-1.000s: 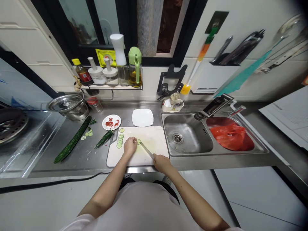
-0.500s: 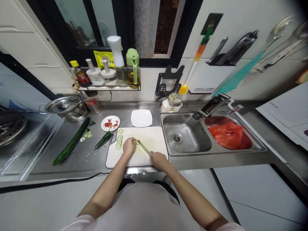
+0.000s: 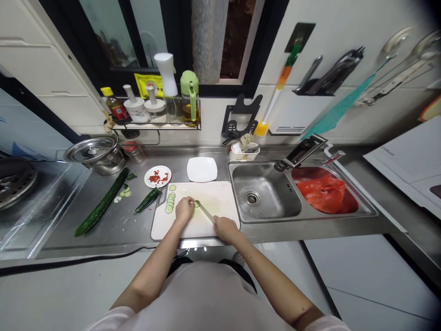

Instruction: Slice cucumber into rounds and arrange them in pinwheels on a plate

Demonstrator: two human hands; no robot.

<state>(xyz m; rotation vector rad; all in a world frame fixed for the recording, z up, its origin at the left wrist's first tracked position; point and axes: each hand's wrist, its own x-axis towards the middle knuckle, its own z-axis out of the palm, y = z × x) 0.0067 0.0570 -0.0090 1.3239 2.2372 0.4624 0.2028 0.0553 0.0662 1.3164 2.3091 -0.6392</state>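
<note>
On the white cutting board point(image 3: 220, 193), my right hand point(image 3: 225, 229) is closed round the handle of a knife point(image 3: 206, 213), whose blade points up and left. A cucumber slice point(image 3: 197, 203) lies at the blade's tip. My left hand point(image 3: 185, 209) has its fingers pinched together at that slice's left edge; how firmly they grip it is hard to see. Left of this hand, a row of overlapping cucumber slices point(image 3: 170, 202) runs down the board, with a single slice point(image 3: 172, 187) above. A cut piece of cucumber point(image 3: 147, 201) rests beside the board's left edge.
A whole cucumber point(image 3: 101, 204) and some scraps point(image 3: 127, 192) lie at left, near a lidded steel pot point(image 3: 103, 161). Behind the board stand a plate of red pieces point(image 3: 148, 182) and a white square plate point(image 3: 202, 170). At right is a double sink point(image 3: 237, 211) holding a red bag point(image 3: 324, 193).
Both hands, the knife and the slice stay almost where they were. The whole view has shifted very slightly as the head turned.
</note>
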